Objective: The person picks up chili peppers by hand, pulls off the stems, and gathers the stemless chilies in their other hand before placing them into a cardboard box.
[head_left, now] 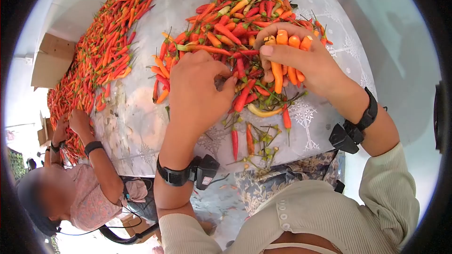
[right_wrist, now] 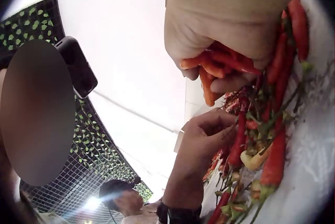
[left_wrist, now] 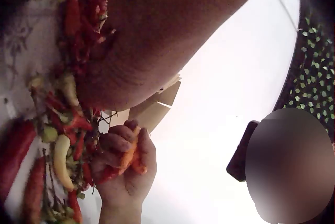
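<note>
Right hand (head_left: 306, 61) above the near pile (head_left: 240, 28), fingers curled round a bunch of orange and red peppers (head_left: 278, 77), blunt ends poking up past the thumb. Ends in view show no green stem. Probably bundled lengthwise so one palm can carry several — leaves the other hand free.

Left hand (head_left: 197, 91) low against the pile's left side, fingers bent well in, thumb near forefinger; cannot tell whether a pepper or stem is pinched there.

Pile sits on the patterned surface (head_left: 348, 66) between both hands, likely for easy reach; many peppers in it carry stems. Loose green stems (head_left: 268, 143) lie toward the near edge, a yellow pepper (head_left: 263, 111) just beyond. Larger heap (head_left: 103, 42) farther left, another person's hands (head_left: 81, 124) at its edge.

Writing: small pale label (head_left: 207, 180) on the left wrist's black device (head_left: 200, 167) — too small to read.
</note>
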Demonstrator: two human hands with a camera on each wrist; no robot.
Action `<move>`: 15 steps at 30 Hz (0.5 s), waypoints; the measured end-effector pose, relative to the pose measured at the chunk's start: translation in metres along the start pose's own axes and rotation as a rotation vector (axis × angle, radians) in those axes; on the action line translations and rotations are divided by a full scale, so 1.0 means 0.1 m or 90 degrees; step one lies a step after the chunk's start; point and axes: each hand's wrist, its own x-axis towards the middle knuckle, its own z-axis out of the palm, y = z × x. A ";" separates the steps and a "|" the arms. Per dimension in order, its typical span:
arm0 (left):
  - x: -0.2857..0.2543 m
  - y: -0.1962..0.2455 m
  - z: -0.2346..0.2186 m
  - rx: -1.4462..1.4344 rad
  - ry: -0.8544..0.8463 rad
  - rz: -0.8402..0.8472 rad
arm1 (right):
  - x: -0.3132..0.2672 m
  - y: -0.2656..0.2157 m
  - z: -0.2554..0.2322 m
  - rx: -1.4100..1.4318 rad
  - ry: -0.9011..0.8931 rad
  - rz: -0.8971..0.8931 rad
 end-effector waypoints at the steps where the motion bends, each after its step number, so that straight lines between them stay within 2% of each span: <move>1: 0.00 0.01 0.00 0.004 0.012 0.014 | 0.00 0.01 -0.01 -0.006 0.001 -0.003; 14: -0.01 0.05 0.03 0.026 0.040 -0.008 | -0.01 0.00 0.02 0.070 0.008 -0.008; 15: -0.01 0.04 0.01 -0.018 0.057 -0.035 | 0.00 0.00 0.02 0.081 0.010 -0.003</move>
